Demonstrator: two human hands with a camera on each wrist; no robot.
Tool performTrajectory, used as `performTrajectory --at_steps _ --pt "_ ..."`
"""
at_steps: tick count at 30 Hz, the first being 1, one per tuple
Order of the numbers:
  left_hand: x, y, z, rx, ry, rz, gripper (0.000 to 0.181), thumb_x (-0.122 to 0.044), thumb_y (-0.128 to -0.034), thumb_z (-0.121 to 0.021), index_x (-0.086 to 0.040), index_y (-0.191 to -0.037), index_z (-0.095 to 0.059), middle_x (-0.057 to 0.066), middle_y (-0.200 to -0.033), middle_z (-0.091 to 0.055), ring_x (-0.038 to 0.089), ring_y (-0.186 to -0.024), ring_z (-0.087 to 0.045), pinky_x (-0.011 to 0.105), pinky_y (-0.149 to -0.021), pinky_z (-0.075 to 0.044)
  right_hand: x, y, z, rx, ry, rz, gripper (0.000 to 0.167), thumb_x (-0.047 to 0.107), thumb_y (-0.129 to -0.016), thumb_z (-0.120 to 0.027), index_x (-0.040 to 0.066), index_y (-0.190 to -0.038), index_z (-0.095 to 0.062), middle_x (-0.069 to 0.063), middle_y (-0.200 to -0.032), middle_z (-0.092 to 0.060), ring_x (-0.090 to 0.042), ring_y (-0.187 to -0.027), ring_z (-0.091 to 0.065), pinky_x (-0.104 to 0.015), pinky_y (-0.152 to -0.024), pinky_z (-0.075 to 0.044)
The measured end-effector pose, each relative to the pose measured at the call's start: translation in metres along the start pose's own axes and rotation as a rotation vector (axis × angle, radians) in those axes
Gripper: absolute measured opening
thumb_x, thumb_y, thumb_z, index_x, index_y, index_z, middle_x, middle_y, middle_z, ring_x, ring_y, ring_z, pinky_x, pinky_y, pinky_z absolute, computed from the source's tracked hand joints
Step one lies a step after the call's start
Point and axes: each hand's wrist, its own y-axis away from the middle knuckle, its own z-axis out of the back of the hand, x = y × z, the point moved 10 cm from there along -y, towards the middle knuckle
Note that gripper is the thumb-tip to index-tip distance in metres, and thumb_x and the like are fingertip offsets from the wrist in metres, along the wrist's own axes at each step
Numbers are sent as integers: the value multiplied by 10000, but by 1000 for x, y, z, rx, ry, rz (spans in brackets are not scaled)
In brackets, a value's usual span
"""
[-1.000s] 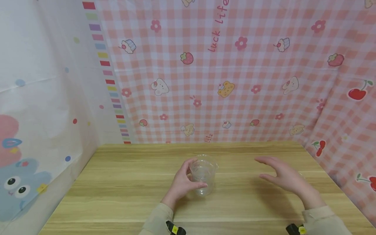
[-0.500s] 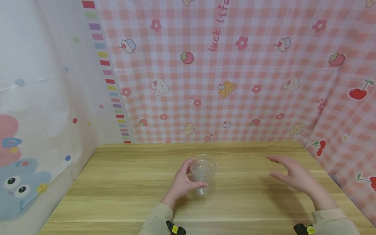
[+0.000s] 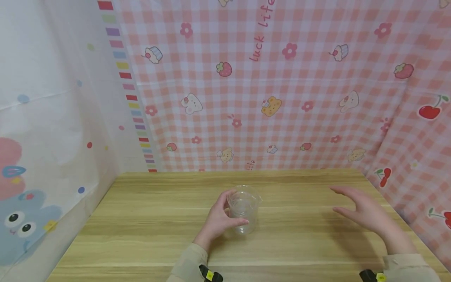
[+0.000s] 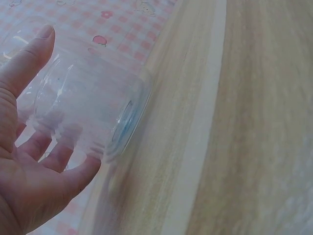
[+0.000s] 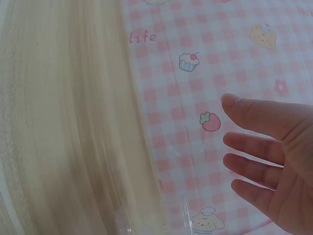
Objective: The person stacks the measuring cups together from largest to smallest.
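A clear plastic cup [image 3: 251, 213] stands upright on the wooden table [image 3: 158, 219], near its middle. My left hand [image 3: 220, 219] grips it from the left, with the thumb on the near side and fingers round the back. Ridges show inside the cup; whether another is nested in it I cannot tell. In the left wrist view the cup [image 4: 93, 93] lies between thumb and fingers, its base by the tabletop. Over the table's right part, my right hand [image 3: 366, 211] hovers with thumb and fingers spread apart, holding nothing.
Low in the right wrist view shows the edge of a clear plastic object [image 5: 187, 218], mostly out of frame; the head view does not show it. A pink checked cloth [image 3: 246, 94] hangs behind the table and a white cloth [image 3: 53, 98] at the left.
My right hand has moved to the right over the table, away from the cup, with its fingers spread throughout. My left hand and the cup have stayed in place.
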Motion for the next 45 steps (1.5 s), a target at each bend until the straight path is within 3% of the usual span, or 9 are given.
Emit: performTrajectory --at_steps 10,24,37,45 --pt "1 0 -1 4 8 -5 941 -163 -676 -928 -144 -1462 -411 90 -1424 -493 338 -1279 -499 501 -1015 -450 -7 6 2 30 -40 -69 586 108 -786 -830 -14 -1297 -570 -249 -1227 -618 -483 -1108 -538 -639 -833 -450" --pt "0 0 0 0 7 4 944 -159 -665 -934 -155 -1455 -417 80 -1425 -491 336 -1289 -491 511 -1024 -441 -23 16 0 51 23 -96 651 96 -728 -864 -15 -1293 -560 -298 -1208 -578 -511 -1091 -509 -646 -832 -424" --pt "1 -1 1 -6 14 -16 942 -166 -652 -941 -153 -1444 -430 79 -1415 -501 332 -1278 -500 501 -1007 -457 -37 26 -7 120 56 -150 659 127 -753 -847 -17 -1315 -534 -333 -1230 -546 -541 -1097 -492 -680 -827 -430" --pt "2 -1 1 -7 9 -11 947 -177 -654 -941 -162 -1449 -426 76 -1417 -499 324 -1276 -502 501 -1013 -452 -37 29 -8 97 92 -131 645 99 -695 -881 -33 -1250 -581 -330 -1157 -583 -534 -1031 -552 -646 -794 -473"
